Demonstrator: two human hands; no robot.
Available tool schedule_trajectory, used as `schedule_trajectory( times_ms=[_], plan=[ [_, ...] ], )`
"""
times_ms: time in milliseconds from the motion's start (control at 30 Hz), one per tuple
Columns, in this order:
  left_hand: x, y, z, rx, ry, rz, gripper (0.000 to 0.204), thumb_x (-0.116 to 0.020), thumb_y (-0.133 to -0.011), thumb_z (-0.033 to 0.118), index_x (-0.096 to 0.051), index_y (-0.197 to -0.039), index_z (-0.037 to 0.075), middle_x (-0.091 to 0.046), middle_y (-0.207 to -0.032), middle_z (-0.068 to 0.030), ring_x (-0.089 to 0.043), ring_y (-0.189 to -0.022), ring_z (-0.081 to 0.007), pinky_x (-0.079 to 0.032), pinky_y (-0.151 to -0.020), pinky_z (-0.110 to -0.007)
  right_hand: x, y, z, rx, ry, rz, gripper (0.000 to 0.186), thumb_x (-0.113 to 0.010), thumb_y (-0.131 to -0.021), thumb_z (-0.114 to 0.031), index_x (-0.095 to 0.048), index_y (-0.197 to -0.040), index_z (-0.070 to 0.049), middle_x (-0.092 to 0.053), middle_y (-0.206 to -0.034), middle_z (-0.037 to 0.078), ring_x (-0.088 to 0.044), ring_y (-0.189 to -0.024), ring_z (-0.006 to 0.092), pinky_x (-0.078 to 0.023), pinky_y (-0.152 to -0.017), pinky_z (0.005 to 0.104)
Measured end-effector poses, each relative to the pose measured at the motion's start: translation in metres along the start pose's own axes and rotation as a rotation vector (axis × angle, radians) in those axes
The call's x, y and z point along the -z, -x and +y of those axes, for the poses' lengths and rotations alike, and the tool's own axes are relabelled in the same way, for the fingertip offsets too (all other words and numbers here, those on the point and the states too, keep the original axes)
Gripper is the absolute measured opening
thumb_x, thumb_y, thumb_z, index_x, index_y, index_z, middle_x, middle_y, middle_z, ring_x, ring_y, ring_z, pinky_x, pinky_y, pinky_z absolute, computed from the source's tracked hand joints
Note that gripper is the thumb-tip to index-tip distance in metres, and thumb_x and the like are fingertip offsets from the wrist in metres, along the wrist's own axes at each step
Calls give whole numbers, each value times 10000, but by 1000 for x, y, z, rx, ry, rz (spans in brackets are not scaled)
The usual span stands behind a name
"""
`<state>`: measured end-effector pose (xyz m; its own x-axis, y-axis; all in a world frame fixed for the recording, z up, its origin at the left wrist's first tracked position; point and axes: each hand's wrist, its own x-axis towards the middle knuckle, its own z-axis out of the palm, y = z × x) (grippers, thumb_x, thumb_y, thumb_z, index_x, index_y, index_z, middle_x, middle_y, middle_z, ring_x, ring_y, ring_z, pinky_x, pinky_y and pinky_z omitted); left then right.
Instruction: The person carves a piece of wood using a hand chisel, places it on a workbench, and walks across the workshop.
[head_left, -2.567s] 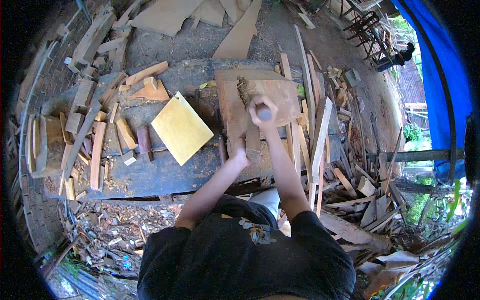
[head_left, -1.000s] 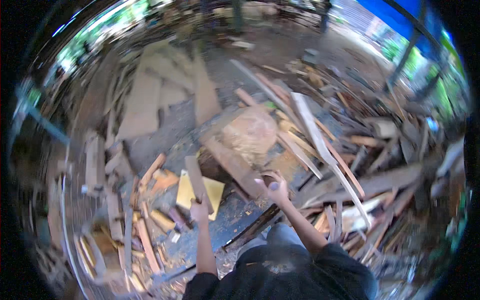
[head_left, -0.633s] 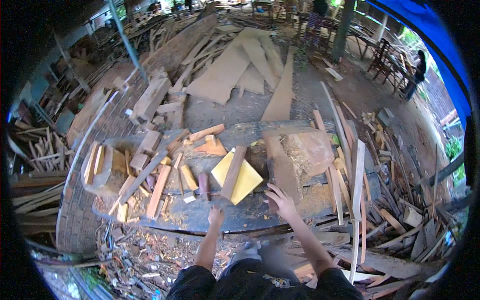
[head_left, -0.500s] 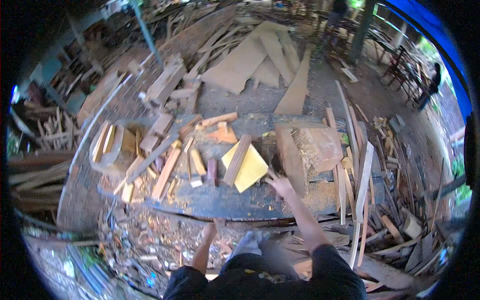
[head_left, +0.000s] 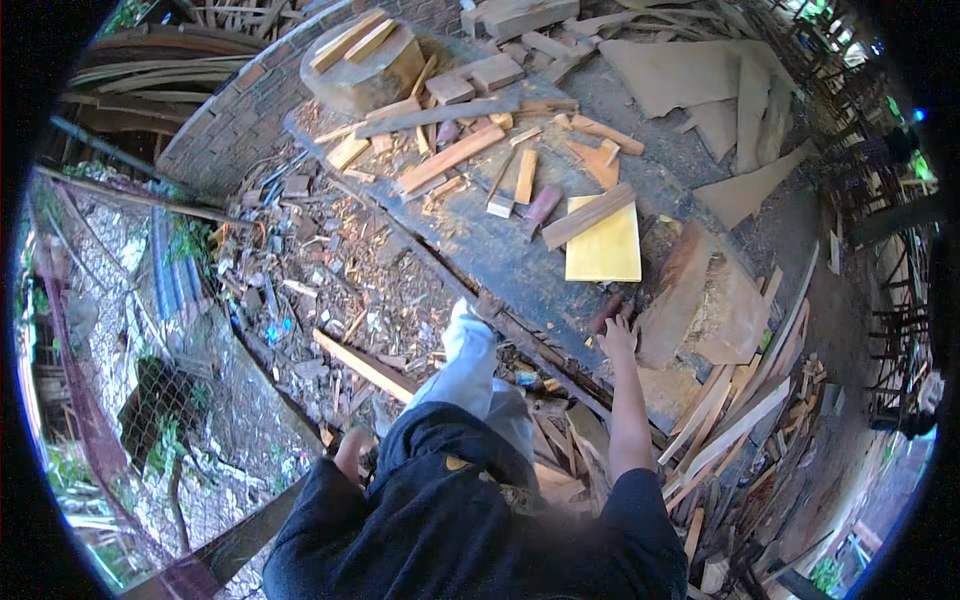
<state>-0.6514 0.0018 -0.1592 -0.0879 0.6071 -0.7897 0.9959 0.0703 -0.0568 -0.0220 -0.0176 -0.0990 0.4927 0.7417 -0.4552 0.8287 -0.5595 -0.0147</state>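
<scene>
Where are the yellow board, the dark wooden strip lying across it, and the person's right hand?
yellow board (head_left: 606,250), head view, bare middle of its face.
dark wooden strip (head_left: 587,216), head view, mid-length.
right hand (head_left: 619,337), head view, back of the hand.

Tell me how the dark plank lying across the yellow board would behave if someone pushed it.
The dark plank looks stiff and flat, so it would probably slide, not roll. Resting partly on the yellow board, it may pivot or drag that board along. It seems light for its length.

right hand (head_left: 618,336): my arm stretched forward, fingers spread, palm down | left hand: out of sight, only my bent elbow shows low beside my torso
</scene>
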Motion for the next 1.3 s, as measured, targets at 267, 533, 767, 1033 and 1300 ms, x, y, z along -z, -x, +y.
schedule_trajectory(
  times_ms=[267,533,767,1033,1300],
  plan=[
    [141,-132,152,-773,-46,248,172,-498,-703,190,-592,-751,53,-583,-699,-166,-572,-672,-301,-448,-591,-386,-54,30,-53,-64,-302,-194,387,-534,-725,-339,-519,-1008,-74,-559,-924,161,-522,-881,308,-408,-759,365],
    [265,-312,147,-1163,598,115,261,-519,-686,278,-565,-787,42,-530,-695,-128,-522,-718,-315,-414,-714,-387,-255,25,-156,-409,-734,120,376,-526,-712,-374,-560,-883,-40,-585,-861,140,-546,-763,321,-438,-651,372],
    [354,-406,136,-1060,-213,287,381,-592,-607,397,-589,-681,23,-571,-649,-159,-543,-684,-351,-438,-652,-409,-371,23,-276,-499,-662,-41,337,-531,-720,-343,-573,-830,-27,-589,-836,139,-562,-725,320,-453,-588,408],
    [342,-397,105,-733,-41,40,462,-534,-669,416,-560,-935,39,-555,-913,-205,-510,-873,-367,-424,-729,-412,-142,-62,-317,-128,-692,-121,249,-484,-763,-305,-567,-799,-73,-560,-707,95,-529,-640,223,-424,-555,346],
    [312,-285,141,-1113,-446,-102,415,-409,-761,383,-577,-815,7,-574,-806,-201,-559,-736,-342,-429,-680,-442,-110,-85,-345,-53,-988,-131,337,-565,-707,-335,-549,-626,-8,-523,-556,77,-466,-459,154,-368,-443,317]
  ],
)
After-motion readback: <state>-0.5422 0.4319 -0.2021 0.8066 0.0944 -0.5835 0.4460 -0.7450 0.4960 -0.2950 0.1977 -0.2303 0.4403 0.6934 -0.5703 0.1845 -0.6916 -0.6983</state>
